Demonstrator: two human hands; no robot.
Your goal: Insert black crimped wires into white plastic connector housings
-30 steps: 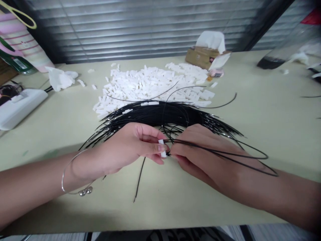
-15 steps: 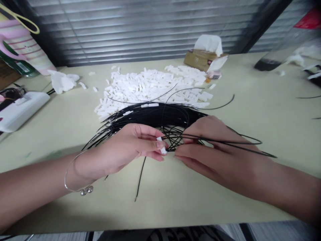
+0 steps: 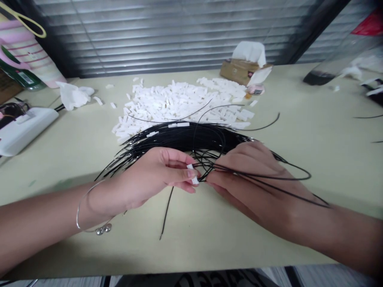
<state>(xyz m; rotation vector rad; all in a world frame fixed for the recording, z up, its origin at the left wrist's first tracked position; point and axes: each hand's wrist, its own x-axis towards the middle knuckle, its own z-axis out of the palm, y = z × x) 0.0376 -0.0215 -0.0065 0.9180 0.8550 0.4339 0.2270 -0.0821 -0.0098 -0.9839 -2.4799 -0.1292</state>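
My left hand pinches a small white connector between thumb and fingers. My right hand is closed on thin black wires whose ends meet the connector; the wires loop back over my right wrist. Both hands hover just in front of a curved bundle of black wires lying on the pale table. Behind the bundle lies a heap of white connectors. One loose black wire trails down from under my left hand.
A brown tissue box stands behind the heap. A crumpled tissue and a white case lie at the left, with a striped cup beyond. A dark-based bottle lies at the far right.
My right hand drew back from the connector with the wires half a second ago, then came back close to it. My left hand has stayed almost still.
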